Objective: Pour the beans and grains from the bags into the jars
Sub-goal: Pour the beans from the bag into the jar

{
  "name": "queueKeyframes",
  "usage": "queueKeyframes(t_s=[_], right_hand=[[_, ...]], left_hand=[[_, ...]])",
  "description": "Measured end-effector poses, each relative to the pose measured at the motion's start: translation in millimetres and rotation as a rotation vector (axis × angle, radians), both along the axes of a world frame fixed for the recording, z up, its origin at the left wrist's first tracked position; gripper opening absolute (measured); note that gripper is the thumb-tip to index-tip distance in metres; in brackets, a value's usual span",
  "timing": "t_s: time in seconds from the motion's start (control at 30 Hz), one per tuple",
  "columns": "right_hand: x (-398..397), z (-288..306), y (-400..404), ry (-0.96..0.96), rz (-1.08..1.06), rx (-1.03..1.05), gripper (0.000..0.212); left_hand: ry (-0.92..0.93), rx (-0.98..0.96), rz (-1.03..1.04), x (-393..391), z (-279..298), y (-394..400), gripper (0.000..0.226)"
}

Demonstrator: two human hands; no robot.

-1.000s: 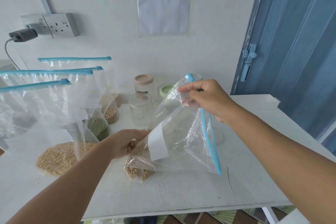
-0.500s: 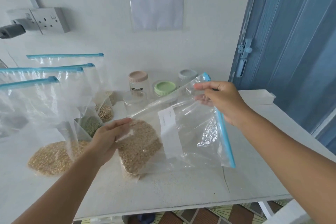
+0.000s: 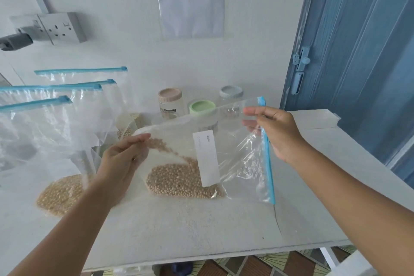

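A clear zip bag (image 3: 233, 152) with a blue zip strip and a white label is held sideways above the white table (image 3: 201, 226). Tan beans (image 3: 179, 179) lie heaped along its lower side. My left hand (image 3: 122, 159) grips the bag's bottom edge at the left. My right hand (image 3: 272, 130) pinches the zip end at the right. Behind the bag stand three jars: a pink-lidded jar (image 3: 169, 102), a green-lidded jar (image 3: 202, 108) and a grey-lidded jar (image 3: 231, 96).
Several more zip bags (image 3: 51, 119) lean against the wall at the left, one with yellow grain (image 3: 60, 195) at its base. A wall socket (image 3: 59, 27) with a plug sits above them. A blue door (image 3: 358, 51) stands at the right.
The bag was turned from upright to lying sideways and lifted. The beans slid from the bottom corner along the lower side. My right hand moved right with the zip end.
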State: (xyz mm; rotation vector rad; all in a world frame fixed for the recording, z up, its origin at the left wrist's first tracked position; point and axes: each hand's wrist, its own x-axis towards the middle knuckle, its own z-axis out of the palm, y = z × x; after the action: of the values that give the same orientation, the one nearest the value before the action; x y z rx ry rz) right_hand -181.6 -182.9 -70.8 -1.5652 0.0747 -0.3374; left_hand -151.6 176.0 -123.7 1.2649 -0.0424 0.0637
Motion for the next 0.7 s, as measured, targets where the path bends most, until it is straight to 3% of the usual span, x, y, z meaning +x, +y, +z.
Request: queueKeyframes(t_s=[0.13, 0.27, 0.5, 0.6, 0.7], right_hand=[[2, -1, 2, 0.006, 0.000, 0.002, 0.038], [3, 2, 7, 0.008, 0.021, 0.034, 0.037], [6, 4, 0, 0.020, 0.015, 0.065, 0.033], [5, -4, 0, 0.043, -0.004, 0.021, 0.039], [4, -11, 1, 0.053, -0.005, -0.010, 0.045]], left_hand=[[0.083, -0.028, -0.073, 6, 2, 10, 0.026], [0.128, 0.103, -0.025, 7, 10, 9, 0.023], [0.031, 0.089, -0.005, 6, 21, 17, 0.022], [0.012, 0.201, -0.067, 3, 24, 20, 0.045], [0.036, 0.148, -0.051, 0, 22, 16, 0.020]])
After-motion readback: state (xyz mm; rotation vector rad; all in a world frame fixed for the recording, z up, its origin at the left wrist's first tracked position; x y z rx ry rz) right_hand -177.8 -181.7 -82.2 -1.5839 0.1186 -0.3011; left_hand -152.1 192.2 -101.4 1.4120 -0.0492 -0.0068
